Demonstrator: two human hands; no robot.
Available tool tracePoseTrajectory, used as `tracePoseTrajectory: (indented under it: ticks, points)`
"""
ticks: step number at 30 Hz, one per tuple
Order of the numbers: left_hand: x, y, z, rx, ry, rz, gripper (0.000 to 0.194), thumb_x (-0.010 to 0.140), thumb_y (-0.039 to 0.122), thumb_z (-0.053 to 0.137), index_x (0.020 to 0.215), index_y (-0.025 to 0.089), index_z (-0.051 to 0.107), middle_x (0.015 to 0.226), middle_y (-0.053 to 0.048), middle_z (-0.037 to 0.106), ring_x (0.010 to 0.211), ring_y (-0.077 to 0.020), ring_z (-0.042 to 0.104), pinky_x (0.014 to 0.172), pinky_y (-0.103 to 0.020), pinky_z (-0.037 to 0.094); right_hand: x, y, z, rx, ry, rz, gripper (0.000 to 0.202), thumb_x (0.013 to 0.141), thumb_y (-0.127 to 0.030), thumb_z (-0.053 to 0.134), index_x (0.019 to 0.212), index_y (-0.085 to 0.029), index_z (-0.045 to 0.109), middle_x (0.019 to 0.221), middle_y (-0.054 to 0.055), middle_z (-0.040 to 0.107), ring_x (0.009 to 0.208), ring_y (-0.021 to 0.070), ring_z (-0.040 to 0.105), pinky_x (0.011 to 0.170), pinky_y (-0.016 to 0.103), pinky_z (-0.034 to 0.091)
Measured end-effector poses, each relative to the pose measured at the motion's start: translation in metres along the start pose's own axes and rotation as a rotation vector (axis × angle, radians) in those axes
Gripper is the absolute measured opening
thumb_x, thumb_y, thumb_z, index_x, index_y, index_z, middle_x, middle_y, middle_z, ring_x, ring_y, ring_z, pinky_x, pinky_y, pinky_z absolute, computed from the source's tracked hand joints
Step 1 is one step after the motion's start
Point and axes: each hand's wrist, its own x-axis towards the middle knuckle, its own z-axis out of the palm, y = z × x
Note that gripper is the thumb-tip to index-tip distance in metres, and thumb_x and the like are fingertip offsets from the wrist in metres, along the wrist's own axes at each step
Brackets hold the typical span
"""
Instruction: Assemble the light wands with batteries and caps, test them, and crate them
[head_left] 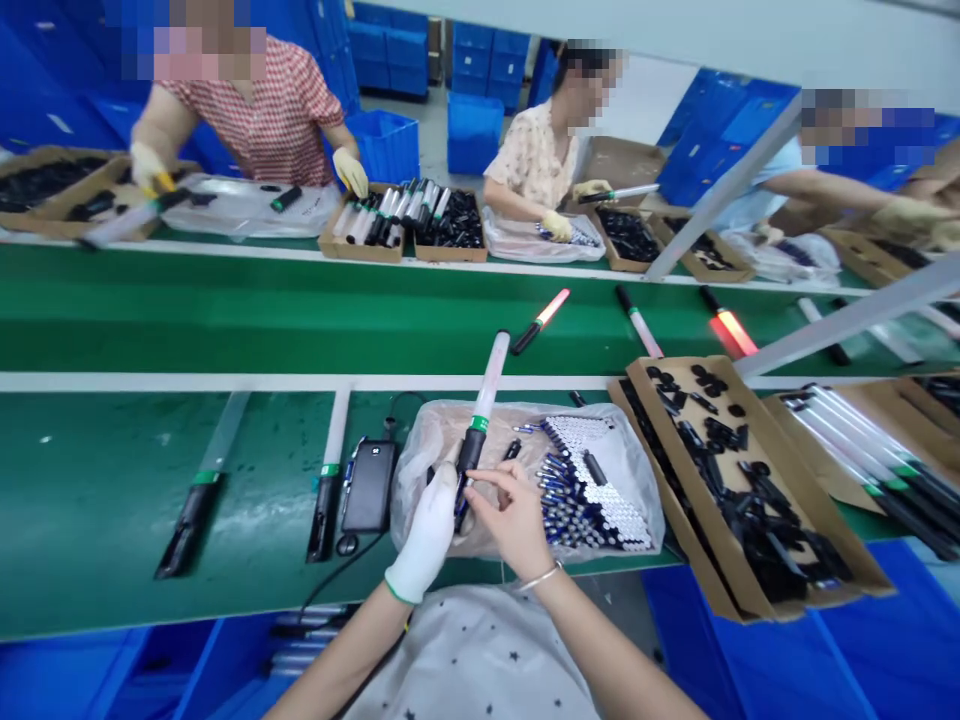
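Observation:
A light baton (487, 385) with a clear tube, green ring and black handle stands tilted in front of me. My left hand (427, 530), in a white glove, is wrapped round its handle. My bare right hand (517, 515) has thumb and index fingertip brought together against the handle's side; what they pinch, if anything, is hidden. A bit of blue shows in the handle beside the fingertips. Beneath both hands lies a plastic-lined tray (412, 440) with many blue-and-silver batteries (566, 490). A small black part (594, 467) rests on the batteries.
Two light batons (187, 525) (324, 510) and a black power bank (369, 485) lie left. At right are a cardboard box (787, 470) of black parts and more batons (885, 460). Some batons, two glowing red, lie on the green belt (300, 320). Co-workers in gloves (349, 170) work opposite.

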Motion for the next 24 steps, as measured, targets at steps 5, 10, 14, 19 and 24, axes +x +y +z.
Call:
tracePoseTrajectory:
  ticks: [5,10,14,19,24]
  points:
    - [-0.006,0.011,0.015,0.026,-0.203,-0.07,0.065,0.076,0.052,0.064,0.132,0.02,0.053,0.072,-0.002,0.067,0.05,-0.0122,0.058,0.042,-0.02,0.044,-0.007,0.006,-0.004,0.313,0.098,0.114,0.056,0.073,-0.027,0.07,0.126,-0.022,0.056,0.068,-0.006,0.041,0.054,0.0102,0.036,0.051,0.022,0.032]
    - [0.0,0.017,0.041,0.046,-0.372,-0.216,0.085,0.071,0.05,0.066,0.143,0.018,0.036,0.043,0.012,0.039,0.03,-0.0061,0.032,0.029,-0.014,0.022,-0.022,0.023,-0.065,0.489,0.322,0.264,0.051,0.073,-0.041,0.073,0.118,-0.022,0.058,0.064,-0.008,0.041,0.045,0.0069,0.029,0.039,0.019,0.025]
    - [0.006,0.01,0.057,0.147,-0.332,-0.259,0.083,0.068,0.053,0.068,0.139,0.018,0.042,0.044,0.01,0.041,0.031,-0.0079,0.036,0.029,-0.015,0.023,-0.049,0.046,-0.146,0.47,0.499,0.391,0.049,0.071,-0.051,0.075,0.107,-0.02,0.063,0.063,-0.008,0.039,0.039,0.0033,0.021,0.034,0.018,0.015]
    - [0.013,0.003,0.086,0.301,-0.082,-0.079,0.059,0.066,0.049,0.073,0.116,0.021,0.061,0.1,-0.005,0.071,0.095,-0.022,0.067,0.067,-0.024,0.056,-0.037,0.09,-0.262,0.33,0.642,0.412,0.053,0.069,-0.058,0.073,0.101,-0.016,0.067,0.059,-0.007,0.042,0.038,0.0039,0.022,0.035,0.019,0.017]
    - [0.018,0.008,0.157,0.373,-0.076,-0.067,0.065,0.07,0.056,0.067,0.126,0.023,0.057,0.136,-0.004,0.057,0.135,-0.0256,0.042,0.115,-0.036,0.032,0.032,0.132,-0.388,-0.171,0.592,0.308,0.042,0.083,-0.05,0.056,0.103,-0.016,0.069,0.073,0.005,0.064,0.049,0.0139,0.049,0.049,0.028,0.043]
